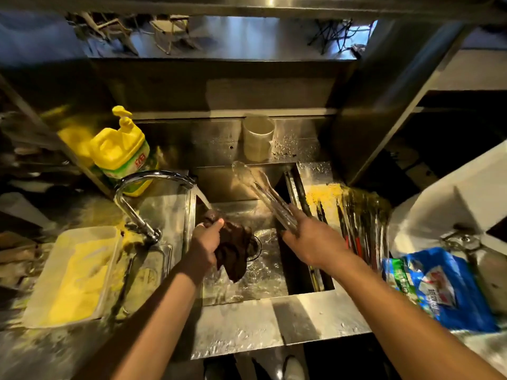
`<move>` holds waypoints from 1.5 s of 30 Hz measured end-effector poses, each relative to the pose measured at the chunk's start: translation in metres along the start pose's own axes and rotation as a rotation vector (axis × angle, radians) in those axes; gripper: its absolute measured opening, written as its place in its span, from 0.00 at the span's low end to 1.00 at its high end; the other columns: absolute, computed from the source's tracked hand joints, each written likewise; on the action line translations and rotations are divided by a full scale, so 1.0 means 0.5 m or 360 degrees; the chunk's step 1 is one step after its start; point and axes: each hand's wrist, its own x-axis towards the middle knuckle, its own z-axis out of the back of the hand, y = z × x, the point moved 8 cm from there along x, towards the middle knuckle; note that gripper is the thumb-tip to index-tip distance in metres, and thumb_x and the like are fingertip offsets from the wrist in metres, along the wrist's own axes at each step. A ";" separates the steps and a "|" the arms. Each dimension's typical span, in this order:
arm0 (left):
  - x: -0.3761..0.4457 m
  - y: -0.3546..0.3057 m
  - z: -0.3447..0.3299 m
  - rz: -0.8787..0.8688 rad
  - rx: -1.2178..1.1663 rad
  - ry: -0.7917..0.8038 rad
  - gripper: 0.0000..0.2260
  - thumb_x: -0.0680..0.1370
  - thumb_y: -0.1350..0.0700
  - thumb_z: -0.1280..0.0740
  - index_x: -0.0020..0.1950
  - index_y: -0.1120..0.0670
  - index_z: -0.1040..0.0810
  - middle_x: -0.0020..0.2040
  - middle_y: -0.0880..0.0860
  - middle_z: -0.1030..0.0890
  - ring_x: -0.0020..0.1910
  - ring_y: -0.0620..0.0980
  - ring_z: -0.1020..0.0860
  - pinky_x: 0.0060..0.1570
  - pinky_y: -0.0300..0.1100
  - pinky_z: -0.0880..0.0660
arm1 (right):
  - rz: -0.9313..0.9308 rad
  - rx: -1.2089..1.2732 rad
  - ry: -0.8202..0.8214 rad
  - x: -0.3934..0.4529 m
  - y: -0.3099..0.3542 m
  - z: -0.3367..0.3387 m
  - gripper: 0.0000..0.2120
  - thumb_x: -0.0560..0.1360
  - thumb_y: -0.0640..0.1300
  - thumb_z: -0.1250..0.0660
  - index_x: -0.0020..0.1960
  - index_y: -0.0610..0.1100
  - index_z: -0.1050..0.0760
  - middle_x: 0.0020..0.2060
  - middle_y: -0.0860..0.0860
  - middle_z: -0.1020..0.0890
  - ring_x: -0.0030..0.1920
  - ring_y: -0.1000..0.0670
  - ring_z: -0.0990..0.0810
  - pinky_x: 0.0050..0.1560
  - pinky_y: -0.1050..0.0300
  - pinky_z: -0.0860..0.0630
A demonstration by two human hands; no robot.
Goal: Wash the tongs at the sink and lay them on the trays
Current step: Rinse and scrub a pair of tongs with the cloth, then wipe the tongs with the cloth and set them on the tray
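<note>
— What's nearest?
— Left hand (205, 242) clutching a dark cloth (233, 250) under running water; right hand (310, 237) gripping wet tongs (263, 193) above the sink (274, 311).
— Risk?
— I'd guess slick metal slipping; more tongs (359, 231) lie just right.

Yellow detergent bottle (120, 152) with green-white label — dark brown cloth (233, 248) — blue printed bag (444, 286).
</note>
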 end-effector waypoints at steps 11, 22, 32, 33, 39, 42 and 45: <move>-0.075 -0.094 -0.059 -0.0518 0.0551 0.0308 0.13 0.79 0.57 0.31 0.62 0.59 0.22 0.55 0.60 0.17 0.55 0.59 0.19 0.50 0.45 0.23 | -0.0225 0.0172 -0.0207 -0.058 -0.025 -0.011 0.34 0.76 0.58 0.36 0.75 0.43 0.40 0.60 0.41 0.21 0.56 0.41 0.20 0.56 0.45 0.22; -0.206 -0.047 -0.255 -0.0626 0.0731 0.0655 0.11 0.74 0.56 0.24 0.54 0.51 0.21 0.45 0.46 0.17 0.40 0.42 0.18 0.34 0.33 0.24 | -0.0455 0.1081 -0.0314 -0.196 -0.180 0.041 0.26 0.74 0.53 0.34 0.68 0.42 0.29 0.37 0.49 0.19 0.32 0.52 0.22 0.35 0.55 0.24; -0.479 0.139 -0.583 -0.0669 0.0821 0.1167 0.05 0.76 0.60 0.28 0.50 0.52 0.21 0.51 0.58 0.15 0.51 0.59 0.17 0.54 0.52 0.21 | -0.0692 0.1505 -0.0663 -0.447 -0.451 0.140 0.09 0.71 0.46 0.34 0.44 0.40 0.24 0.32 0.48 0.23 0.24 0.51 0.28 0.24 0.58 0.29; -0.506 0.156 -0.608 -0.0689 0.0829 0.1220 0.05 0.76 0.60 0.28 0.50 0.53 0.21 0.50 0.58 0.15 0.50 0.58 0.17 0.53 0.52 0.21 | -0.0710 0.1567 -0.0682 -0.469 -0.474 0.142 0.08 0.72 0.46 0.34 0.43 0.41 0.24 0.32 0.48 0.23 0.24 0.52 0.28 0.25 0.59 0.30; -0.744 0.358 -0.808 -0.0536 0.0883 0.1664 0.05 0.77 0.60 0.28 0.51 0.54 0.20 0.50 0.59 0.14 0.47 0.56 0.15 0.49 0.49 0.19 | -0.0850 0.1984 -0.0913 -0.683 -0.687 0.171 0.06 0.73 0.48 0.33 0.45 0.46 0.26 0.29 0.51 0.19 0.25 0.50 0.25 0.24 0.58 0.28; -0.834 0.444 -0.887 -0.0456 0.0859 0.1751 0.06 0.76 0.58 0.27 0.51 0.50 0.19 0.49 0.55 0.13 0.45 0.52 0.14 0.47 0.47 0.18 | -0.0917 0.2128 -0.1105 -0.775 -0.774 0.183 0.11 0.73 0.50 0.33 0.46 0.42 0.26 0.28 0.51 0.19 0.26 0.50 0.23 0.24 0.58 0.27; -0.910 0.528 -0.950 -0.0325 0.0873 0.1842 0.07 0.76 0.56 0.27 0.53 0.48 0.18 0.48 0.53 0.12 0.46 0.53 0.13 0.47 0.48 0.18 | -0.0956 0.2378 -0.1253 -0.856 -0.848 0.185 0.14 0.74 0.49 0.33 0.53 0.40 0.24 0.31 0.48 0.18 0.26 0.49 0.24 0.23 0.58 0.27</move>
